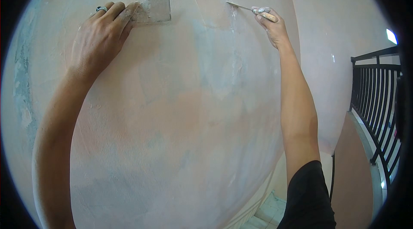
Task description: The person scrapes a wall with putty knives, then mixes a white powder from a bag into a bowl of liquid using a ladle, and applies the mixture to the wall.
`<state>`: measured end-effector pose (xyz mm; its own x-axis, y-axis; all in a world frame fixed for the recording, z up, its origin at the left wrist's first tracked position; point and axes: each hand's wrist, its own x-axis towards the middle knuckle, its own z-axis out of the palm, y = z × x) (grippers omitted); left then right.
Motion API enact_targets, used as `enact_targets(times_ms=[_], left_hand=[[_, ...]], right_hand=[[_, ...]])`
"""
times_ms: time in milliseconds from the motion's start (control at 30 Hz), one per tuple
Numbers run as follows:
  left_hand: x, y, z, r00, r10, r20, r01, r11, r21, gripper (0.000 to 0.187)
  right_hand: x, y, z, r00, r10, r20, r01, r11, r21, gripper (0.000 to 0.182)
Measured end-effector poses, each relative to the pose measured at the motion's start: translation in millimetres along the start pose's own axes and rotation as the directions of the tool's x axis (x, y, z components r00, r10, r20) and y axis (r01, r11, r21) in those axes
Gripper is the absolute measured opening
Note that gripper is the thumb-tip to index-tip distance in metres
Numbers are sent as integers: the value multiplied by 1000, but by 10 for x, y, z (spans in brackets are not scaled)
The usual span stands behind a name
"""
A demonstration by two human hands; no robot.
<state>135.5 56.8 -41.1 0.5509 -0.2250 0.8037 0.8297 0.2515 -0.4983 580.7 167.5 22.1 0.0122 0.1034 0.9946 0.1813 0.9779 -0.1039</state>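
My left hand (104, 31), with a ring on one finger, is closed on a wide scraper (155, 8) at the upper left. The scraper's flat blade is smeared with pale filler and points right, close to the wall (180, 112). At the upper right, my right hand (272, 24) grips the light handle of a putty knife (241, 7). The knife's thin blade points left, its tip at the wall. Just below that tip a whitish streak of filler (233, 26) runs down. Pale filler also coats some of my right fingers.
The wall is patchy pink, grey and blue, with a rough bluish strip (22, 78) at far left. Its corner meets another pale wall (331, 26). At right stands a black metal railing (374, 87); tiled stairs (272, 209) lie below.
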Motion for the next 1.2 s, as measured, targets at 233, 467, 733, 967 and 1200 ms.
enact_targets(times_ms=[233, 467, 733, 967, 1200], left_hand=[[7, -15, -29, 1000, -3, 20, 3, 1000, -5, 29], [6, -23, 1, 1000, 20, -9, -20, 1000, -8, 34], [0, -39, 70, 1000, 10, -23, -11, 1000, -12, 37], [-7, -39, 77, 1000, 7, -4, -7, 1000, -9, 37], [-94, 17, 79, 1000, 9, -25, -9, 1000, 0, 32]], right_hand=[[-95, 27, -12, 1000, 10, -8, -10, 1000, -10, 18], [-212, 46, -12, 1000, 23, -11, -23, 1000, 3, 17], [-385, 14, -4, 999, 32, -13, -32, 998, -51, 14], [-612, -68, 31, 999, 50, -19, -51, 997, -55, 12], [-525, -75, 139, 988, -42, -147, 20, 989, -148, 18]])
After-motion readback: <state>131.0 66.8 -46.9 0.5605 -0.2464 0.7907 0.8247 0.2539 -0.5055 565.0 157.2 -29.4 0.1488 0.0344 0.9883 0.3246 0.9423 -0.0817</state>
